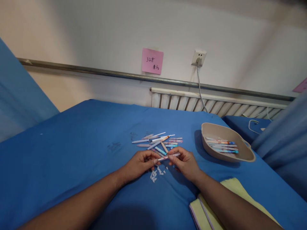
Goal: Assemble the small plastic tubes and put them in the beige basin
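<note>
My left hand and my right hand meet over the blue table cloth. Both pinch one thin pastel pen: the right fingers grip its right part, the left fingertips are closed on its left end. Just beyond the hands lies a loose pile of several pastel pens. Under the hands sits a small heap of white caps or bits.
A beige oval tray with several pens in it stands to the right. A yellow cloth and a notebook lie near my right forearm. Behind the table are a radiator, a wall socket with a cable and a pink note.
</note>
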Available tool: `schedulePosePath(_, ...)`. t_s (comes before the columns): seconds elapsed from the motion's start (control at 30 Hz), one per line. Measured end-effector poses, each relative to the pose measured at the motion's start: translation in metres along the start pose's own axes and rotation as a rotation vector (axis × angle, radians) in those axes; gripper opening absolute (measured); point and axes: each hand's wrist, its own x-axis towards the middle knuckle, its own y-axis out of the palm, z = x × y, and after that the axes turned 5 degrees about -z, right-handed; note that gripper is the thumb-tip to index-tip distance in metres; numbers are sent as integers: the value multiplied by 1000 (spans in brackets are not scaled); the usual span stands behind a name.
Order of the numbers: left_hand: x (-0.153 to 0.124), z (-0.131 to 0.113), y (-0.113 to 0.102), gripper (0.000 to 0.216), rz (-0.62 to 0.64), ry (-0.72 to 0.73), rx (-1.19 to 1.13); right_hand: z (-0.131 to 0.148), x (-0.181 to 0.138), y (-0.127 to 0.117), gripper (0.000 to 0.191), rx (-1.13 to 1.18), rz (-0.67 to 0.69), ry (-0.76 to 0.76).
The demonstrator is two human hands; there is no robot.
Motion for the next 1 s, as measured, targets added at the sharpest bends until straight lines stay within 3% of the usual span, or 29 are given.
schedulePosePath(0.5, 0, 0, -3, 29, 42, 10, -41, 5, -2, 0, 35, 102, -13, -14)
schedulePosePath(0.63, 0, 1, -3, 28, 38, 1, -45, 2, -1, -3, 26, 2, 40, -29)
schedulePosePath(1.0, -2, -6, -3, 29, 29, -7, -25, 7, -3, -6, 14, -269, -13, -183)
